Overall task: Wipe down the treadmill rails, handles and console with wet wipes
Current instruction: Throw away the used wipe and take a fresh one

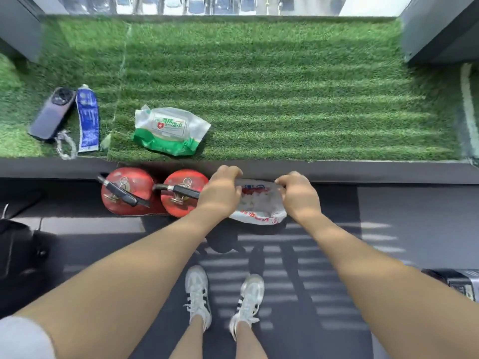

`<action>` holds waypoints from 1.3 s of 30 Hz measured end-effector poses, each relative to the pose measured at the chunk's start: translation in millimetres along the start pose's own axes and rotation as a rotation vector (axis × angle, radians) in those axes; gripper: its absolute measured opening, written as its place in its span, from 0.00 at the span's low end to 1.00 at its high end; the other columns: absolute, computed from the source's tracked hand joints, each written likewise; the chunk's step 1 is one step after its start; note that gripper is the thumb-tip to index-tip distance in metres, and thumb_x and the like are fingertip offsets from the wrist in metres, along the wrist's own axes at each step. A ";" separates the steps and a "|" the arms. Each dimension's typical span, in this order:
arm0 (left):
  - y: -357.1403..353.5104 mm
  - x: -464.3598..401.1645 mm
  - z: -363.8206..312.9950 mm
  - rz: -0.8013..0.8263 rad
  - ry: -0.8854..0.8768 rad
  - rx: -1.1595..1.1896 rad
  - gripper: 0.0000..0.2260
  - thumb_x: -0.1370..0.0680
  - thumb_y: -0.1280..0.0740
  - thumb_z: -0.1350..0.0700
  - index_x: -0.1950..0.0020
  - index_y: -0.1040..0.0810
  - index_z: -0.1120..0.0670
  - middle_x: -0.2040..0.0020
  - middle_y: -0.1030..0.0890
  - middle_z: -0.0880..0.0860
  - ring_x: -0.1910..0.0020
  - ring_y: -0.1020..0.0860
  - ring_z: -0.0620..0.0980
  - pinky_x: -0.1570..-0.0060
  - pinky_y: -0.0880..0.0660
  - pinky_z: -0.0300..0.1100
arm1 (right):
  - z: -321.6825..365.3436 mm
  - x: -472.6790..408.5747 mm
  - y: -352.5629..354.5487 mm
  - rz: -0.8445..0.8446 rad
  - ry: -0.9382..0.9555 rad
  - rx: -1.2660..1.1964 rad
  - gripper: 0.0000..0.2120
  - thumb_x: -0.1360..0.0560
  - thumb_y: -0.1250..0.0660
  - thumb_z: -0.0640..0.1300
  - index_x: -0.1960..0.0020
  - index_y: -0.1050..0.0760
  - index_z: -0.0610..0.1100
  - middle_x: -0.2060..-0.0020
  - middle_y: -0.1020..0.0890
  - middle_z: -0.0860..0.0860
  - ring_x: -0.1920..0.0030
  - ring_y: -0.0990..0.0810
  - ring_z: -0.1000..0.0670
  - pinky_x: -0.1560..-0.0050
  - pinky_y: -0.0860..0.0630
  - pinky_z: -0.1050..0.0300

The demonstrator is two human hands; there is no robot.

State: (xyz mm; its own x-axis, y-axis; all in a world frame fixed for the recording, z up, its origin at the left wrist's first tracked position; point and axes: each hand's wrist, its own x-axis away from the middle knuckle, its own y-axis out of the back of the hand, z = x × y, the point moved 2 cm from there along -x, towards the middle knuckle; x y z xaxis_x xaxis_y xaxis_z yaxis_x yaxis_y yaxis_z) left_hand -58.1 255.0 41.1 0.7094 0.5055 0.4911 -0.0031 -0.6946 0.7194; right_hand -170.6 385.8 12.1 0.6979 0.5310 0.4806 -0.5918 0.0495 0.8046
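Left hand (223,189): fingers pinch the bag (259,203) rim.
Right hand (298,195): the same.
Bag: perhaps holds used wipes.
Pack (169,130): near ledge (363,171) edge.

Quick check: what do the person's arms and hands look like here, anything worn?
Both forearms are bare. The left hand and right hand wear no gloves, and no watch, ring or band shows. A pale grey sleeve edge covers the left upper arm at the frame corner. No markings visible.

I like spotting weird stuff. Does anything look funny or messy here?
Slightly. The wet wipes pack lies crumpled and askew on the fake grass ledge, beside a phone and spray can. Nothing looks spilled or broken.
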 end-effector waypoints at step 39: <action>159.2 -191.4 170.5 -0.032 -0.277 -0.161 0.20 0.22 0.42 0.39 0.46 0.21 0.53 0.49 0.20 0.52 0.48 0.24 0.54 0.52 0.28 0.47 | 245.2 -137.3 -79.8 -0.192 -0.076 -0.359 0.23 0.25 0.35 0.36 0.31 0.34 0.39 0.43 0.25 0.44 0.44 0.25 0.45 0.41 0.30 0.52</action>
State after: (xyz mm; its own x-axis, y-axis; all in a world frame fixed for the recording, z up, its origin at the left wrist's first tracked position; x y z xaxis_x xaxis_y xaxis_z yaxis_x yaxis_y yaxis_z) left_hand -74.2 -39.6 -22.1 0.8759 0.3518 0.3300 -0.0732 -0.5793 0.8118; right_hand -120.3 101.5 -32.6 0.8294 0.4198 0.3687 -0.5414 0.4406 0.7161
